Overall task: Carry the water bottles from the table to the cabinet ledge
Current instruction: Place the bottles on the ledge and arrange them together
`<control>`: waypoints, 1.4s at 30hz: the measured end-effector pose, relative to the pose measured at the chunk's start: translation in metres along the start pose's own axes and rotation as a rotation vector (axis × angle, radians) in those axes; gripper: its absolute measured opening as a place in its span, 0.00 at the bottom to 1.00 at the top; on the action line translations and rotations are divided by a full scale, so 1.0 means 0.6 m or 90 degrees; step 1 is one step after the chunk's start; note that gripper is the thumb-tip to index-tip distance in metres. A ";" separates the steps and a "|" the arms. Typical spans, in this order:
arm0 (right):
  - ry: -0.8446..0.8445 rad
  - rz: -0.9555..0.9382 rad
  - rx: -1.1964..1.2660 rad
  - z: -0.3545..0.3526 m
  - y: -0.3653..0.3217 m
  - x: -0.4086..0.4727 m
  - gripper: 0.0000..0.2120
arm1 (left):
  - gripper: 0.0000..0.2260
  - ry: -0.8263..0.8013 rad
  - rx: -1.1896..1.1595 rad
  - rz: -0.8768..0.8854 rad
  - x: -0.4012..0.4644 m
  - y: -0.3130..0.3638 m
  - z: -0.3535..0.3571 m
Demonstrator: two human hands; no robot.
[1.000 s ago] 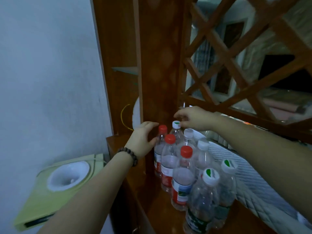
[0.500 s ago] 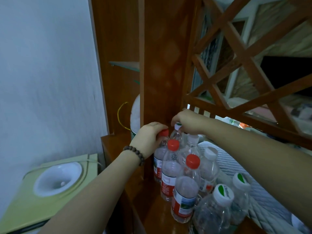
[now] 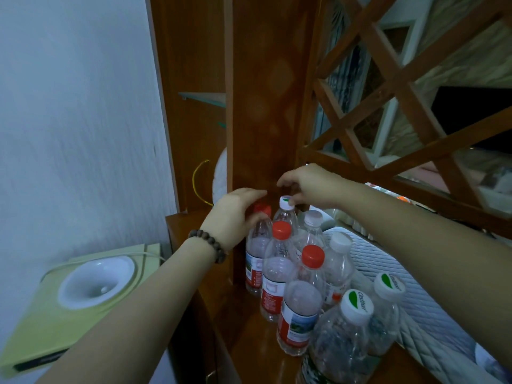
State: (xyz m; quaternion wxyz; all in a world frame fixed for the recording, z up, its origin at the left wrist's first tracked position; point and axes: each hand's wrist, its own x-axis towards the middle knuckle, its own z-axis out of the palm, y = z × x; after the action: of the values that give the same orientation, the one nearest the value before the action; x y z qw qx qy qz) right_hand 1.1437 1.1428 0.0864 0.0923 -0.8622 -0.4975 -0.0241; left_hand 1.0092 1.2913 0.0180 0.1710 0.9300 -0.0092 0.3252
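Observation:
Several clear water bottles stand clustered on the wooden cabinet ledge (image 3: 249, 336). My left hand (image 3: 235, 214), with a bead bracelet on the wrist, cups the neck of the rearmost red-capped bottle (image 3: 259, 245), thumb against it, and the fingers reach past its cap. My right hand (image 3: 307, 187) hovers over the white-and-green-capped bottle (image 3: 286, 206) at the back. Its thumb touches the cap and its fingers are lifted apart above it. Nearer me stand two more red-capped bottles (image 3: 281, 261), white-capped ones (image 3: 339, 259) and two green-logo ones (image 3: 356, 309).
A wooden post (image 3: 263, 106) rises right behind the bottles, and a wooden lattice screen (image 3: 401, 92) runs off to the right. A quilted white cloth (image 3: 421, 300) lies right of the bottles. A green box holding a white dish (image 3: 91, 284) sits lower left, by the white wall.
Both hands closed down on the two rear bottle tops half a second ago. Now the right fingers have lifted off the cap and the left fingers have stretched out. The view shifted slightly.

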 end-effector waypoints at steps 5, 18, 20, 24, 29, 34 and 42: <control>0.052 0.017 0.172 -0.023 0.003 -0.082 0.24 | 0.17 0.059 -0.185 -0.050 -0.013 0.021 -0.023; -0.032 0.083 0.077 0.024 0.021 -0.096 0.22 | 0.15 -0.067 -0.176 -0.046 -0.030 0.059 0.016; -0.027 0.094 0.062 0.028 0.022 -0.092 0.20 | 0.14 -0.057 -0.176 -0.058 -0.032 0.056 0.009; -0.001 0.095 0.083 0.034 0.025 -0.085 0.18 | 0.14 -0.038 -0.161 -0.071 -0.035 0.050 -0.006; -0.014 0.080 0.088 0.029 0.017 -0.082 0.17 | 0.14 -0.044 -0.151 -0.076 -0.040 0.051 -0.002; -0.013 0.071 0.095 0.028 0.015 -0.089 0.17 | 0.16 -0.033 -0.147 -0.088 -0.046 0.056 0.001; -0.014 0.058 0.105 0.033 0.007 -0.091 0.18 | 0.16 -0.032 -0.128 -0.083 -0.043 0.071 0.003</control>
State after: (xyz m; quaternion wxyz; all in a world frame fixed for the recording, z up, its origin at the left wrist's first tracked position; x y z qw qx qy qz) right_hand 1.1186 1.0980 0.0589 0.1588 -0.8734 -0.4594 0.0305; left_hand 0.9848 1.2480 0.0142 0.2841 0.9146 0.0143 0.2875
